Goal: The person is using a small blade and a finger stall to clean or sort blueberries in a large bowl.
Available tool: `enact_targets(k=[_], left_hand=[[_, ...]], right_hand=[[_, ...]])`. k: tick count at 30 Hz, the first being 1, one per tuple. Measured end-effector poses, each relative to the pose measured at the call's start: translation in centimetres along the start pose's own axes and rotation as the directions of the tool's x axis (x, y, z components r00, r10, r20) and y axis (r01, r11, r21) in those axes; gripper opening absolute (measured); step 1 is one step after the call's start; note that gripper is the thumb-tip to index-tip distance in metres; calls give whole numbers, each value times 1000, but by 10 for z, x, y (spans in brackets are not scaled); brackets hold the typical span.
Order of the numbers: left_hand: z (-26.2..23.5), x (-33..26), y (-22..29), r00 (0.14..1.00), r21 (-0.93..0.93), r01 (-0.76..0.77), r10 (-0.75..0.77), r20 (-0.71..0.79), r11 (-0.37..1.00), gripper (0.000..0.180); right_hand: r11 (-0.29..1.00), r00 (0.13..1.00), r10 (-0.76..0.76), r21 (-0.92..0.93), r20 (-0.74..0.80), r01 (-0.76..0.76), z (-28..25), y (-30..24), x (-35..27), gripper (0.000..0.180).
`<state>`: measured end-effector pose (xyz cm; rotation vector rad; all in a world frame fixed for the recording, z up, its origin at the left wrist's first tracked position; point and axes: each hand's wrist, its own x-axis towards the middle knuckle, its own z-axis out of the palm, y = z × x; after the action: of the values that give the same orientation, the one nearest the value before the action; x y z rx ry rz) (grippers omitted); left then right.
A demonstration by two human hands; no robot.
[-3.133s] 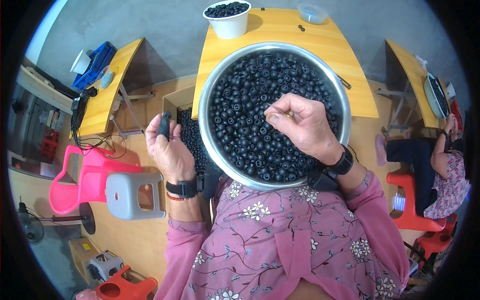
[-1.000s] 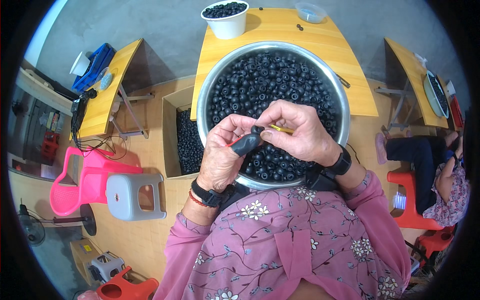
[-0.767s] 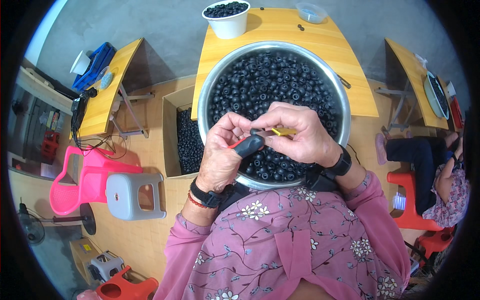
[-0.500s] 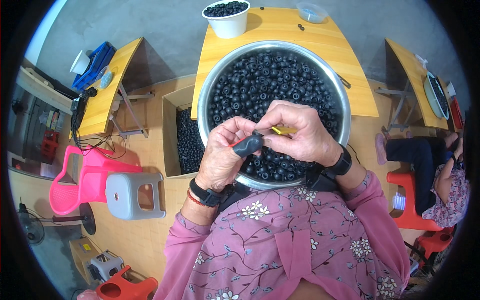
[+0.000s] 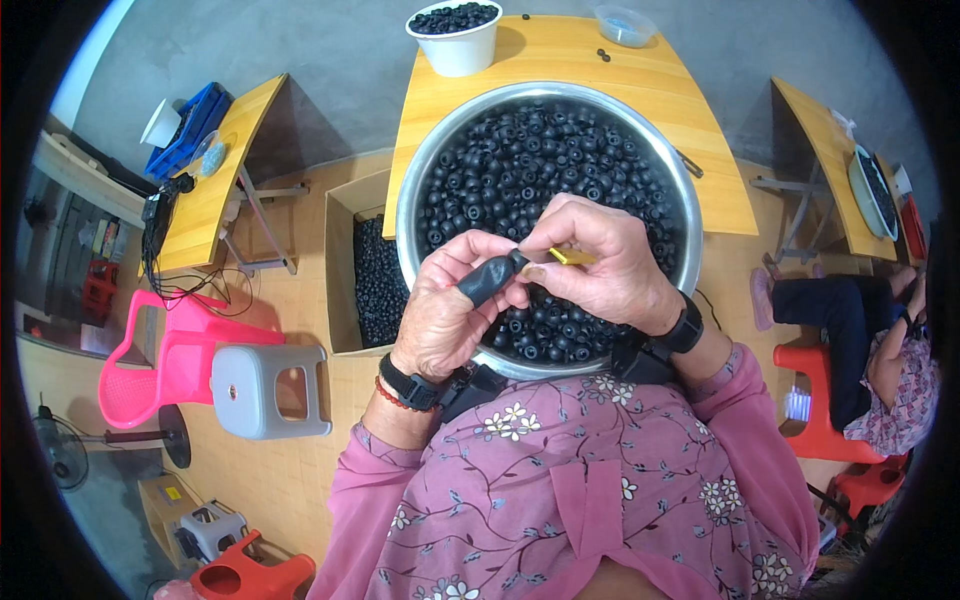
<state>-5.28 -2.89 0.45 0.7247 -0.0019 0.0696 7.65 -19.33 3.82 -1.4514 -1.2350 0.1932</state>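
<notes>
My left hand point(image 5: 447, 305) is closed above the bowl. A dark cover point(image 5: 488, 281) sits along its thumb, and its fingertips pinch a small black round piece point(image 5: 517, 257), mostly hidden. My right hand point(image 5: 610, 260) is closed close against the left, shut on a small yellow tool point(image 5: 572, 257); its exact kind and its tip are hidden by the fingers. Under both hands stands a large metal bowl point(image 5: 410, 190) filled with small black hollow pieces point(image 5: 530, 185). Both wrists wear black straps.
The bowl rests on a wooden table point(image 5: 715, 200). A white tub point(image 5: 457, 50) of black pieces and a clear container point(image 5: 626, 27) stand behind it. Left are a cardboard box point(image 5: 340, 280) of pieces, a grey stool point(image 5: 262, 400) and a pink chair point(image 5: 165, 360). Another person point(image 5: 885, 350) sits right.
My left thumb has turned and straightened, its cover now pointing toward the right fingertips, with its red edge out of sight. The right hand keeps the yellow tool and has shifted slightly.
</notes>
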Motion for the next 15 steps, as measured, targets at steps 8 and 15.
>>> enact_targets(k=[8,15], left_hand=[[7,1,-3,993,85,-41,50,-105,996,17],[7,0,-2,996,126,-47,55,-64,991,15]], right_hand=[[991,994,110,80,21,-111,1,3,-1,9],[958,982,186,213,41,-190,1,6,-4,7]])
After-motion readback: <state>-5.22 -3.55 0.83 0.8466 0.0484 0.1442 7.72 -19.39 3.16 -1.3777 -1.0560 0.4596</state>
